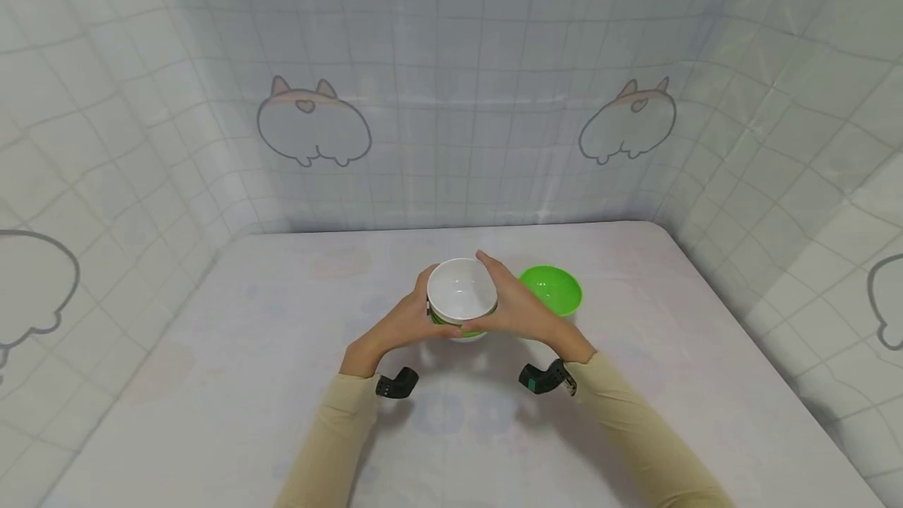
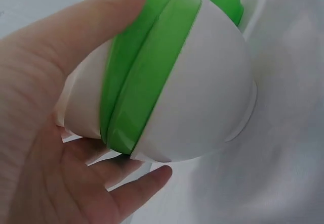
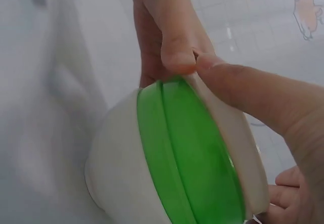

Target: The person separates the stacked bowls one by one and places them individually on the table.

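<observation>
White-and-green bowl stack (image 1: 462, 293) is toward the far edge of the tabletop (image 1: 282, 351) — your left hand (image 1: 407, 322) and right hand (image 1: 518, 310) curl fingers and thumbs round opposite sides, probably to stop it tipping.

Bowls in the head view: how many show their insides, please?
2: the white bowl topping the stack the left hand and right hand hold, and the green bowl right of it. Any insides nested below are hidden.

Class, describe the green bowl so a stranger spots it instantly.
On the white table, look just beyond the person's right hand. The green bowl there is unheld and shows a green inside, unlike the white bowl topping the gripped stack.
</observation>
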`<state>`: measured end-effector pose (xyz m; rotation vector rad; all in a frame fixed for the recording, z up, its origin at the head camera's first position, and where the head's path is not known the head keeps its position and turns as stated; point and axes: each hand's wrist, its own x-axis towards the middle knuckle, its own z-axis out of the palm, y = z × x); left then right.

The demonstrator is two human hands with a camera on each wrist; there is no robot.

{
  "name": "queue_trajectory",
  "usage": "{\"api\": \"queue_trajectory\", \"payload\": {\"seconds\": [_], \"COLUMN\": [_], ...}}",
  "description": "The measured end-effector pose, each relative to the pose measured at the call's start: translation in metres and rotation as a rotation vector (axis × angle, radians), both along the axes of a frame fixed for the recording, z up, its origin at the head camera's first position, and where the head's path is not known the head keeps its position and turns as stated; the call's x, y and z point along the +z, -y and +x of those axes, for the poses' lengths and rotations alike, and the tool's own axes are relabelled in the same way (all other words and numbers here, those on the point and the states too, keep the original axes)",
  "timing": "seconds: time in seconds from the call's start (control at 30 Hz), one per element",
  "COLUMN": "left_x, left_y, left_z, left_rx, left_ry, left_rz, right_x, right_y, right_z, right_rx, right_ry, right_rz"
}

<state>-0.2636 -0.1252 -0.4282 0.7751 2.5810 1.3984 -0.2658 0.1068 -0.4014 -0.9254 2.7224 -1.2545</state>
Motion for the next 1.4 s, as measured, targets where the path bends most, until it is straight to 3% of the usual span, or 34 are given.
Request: {"api": "queue_trajectory", "payload": {"seconds": [0.17,0.47,0.63,0.9,1.4], "left_x": [-0.002,0.002,0.002,0.0,0.0], "left_y": [-0.001,-0.001,-0.002,-0.004,-0.007], "left_z": [-0.002,0.001,0.003,0.004,0.007], "left_rx": [0.022,0.055,0.057,0.061,0.06], "left_ry": [-0.015,-0.002,0.007,0.011,-0.008], "left_rz": [-0.021,-0.037,-0.03,-0.014,-0.022], "right_x": [-0.001,0.0,-0.001,-0.001,0.001], "right_y": [0.006,0.011,0.012,0.01,0.006], "right_z": [0.0,-0.002,-0.005,-0.005,0.001], "right_rx": [-0.01,-0.04,-0.044,-0.02,-0.043], "right_ry": [-0.006,-0.058,-0.004,0.099,0.091], "right_rz": [-0.015,0.053,0.063,-0.01,-0.045]}}
